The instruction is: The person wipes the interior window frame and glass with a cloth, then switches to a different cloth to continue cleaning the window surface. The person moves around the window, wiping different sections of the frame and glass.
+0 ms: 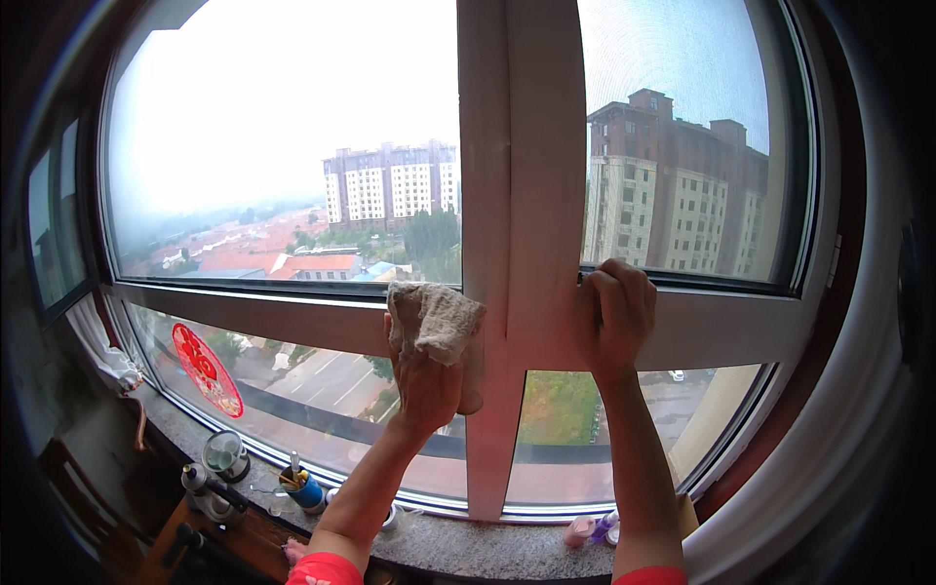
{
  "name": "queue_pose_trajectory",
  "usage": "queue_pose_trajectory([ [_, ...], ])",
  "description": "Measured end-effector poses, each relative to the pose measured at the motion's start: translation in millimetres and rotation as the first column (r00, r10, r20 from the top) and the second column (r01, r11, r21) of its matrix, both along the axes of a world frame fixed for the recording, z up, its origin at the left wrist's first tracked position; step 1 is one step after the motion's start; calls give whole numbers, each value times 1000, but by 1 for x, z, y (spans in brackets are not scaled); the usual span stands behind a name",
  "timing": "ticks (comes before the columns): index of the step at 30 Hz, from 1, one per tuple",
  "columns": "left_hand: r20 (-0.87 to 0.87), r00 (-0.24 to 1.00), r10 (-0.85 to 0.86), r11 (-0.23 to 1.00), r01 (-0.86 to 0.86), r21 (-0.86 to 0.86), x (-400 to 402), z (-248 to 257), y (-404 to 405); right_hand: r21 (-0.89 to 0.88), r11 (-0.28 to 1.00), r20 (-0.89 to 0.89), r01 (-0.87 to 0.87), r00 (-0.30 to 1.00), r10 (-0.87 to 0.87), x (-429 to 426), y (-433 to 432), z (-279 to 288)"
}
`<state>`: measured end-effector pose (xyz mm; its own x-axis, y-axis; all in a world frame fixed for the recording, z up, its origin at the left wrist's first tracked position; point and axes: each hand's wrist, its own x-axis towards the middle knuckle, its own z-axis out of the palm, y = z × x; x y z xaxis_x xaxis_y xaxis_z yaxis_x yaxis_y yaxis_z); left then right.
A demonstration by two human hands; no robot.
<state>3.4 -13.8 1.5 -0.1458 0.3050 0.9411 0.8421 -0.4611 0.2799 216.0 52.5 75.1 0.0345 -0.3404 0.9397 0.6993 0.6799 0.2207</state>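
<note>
My left hand (pixel 428 387) is raised to the window and is shut on a folded beige cloth (pixel 436 322). The cloth overlaps the horizontal rail (pixel 322 322) under the large left pane, close to the central mullion (pixel 504 431). A rounded, elongated part, perhaps a window handle (pixel 472 391), shows just right of that hand. My right hand (pixel 621 314) has its fingers curled at the lower left corner of the right sash, beside a screened pane (pixel 680 175). Its fingertips are hidden, so what they grip cannot be seen.
A granite sill (pixel 482 545) runs below, holding a blue pen cup (pixel 302 488), a glass jar (pixel 225 455) and small bottles (pixel 581 531). A red round decoration (pixel 208 371) sticks to the lower left pane. White curtains (pixel 797 468) hang at the right. A wooden chair (pixel 91 504) stands lower left.
</note>
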Motion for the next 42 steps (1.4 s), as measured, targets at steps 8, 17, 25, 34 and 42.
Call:
queue_pose_trajectory([
  [8,-487,786,381,924,-340,176,-17,44,19,-57,998,-15,18,1000,-19,-2,5,-4],
  [17,-387,868,312,923,-180,341,0,180,39,-61,998,-7,-1,1000,1,-2,3,-3],
  [25,-413,814,409,895,-269,356,12,274,29,-73,997,-17,3,1000,-5,0,3,-2],
  [34,-319,797,513,768,-260,585,7,375,60,-84,996,-17,2,1000,-3,1,-2,2],
  [42,-238,810,537,769,-353,533,5,436,65,-88,996,-23,-19,1000,17,-5,-2,0],
])
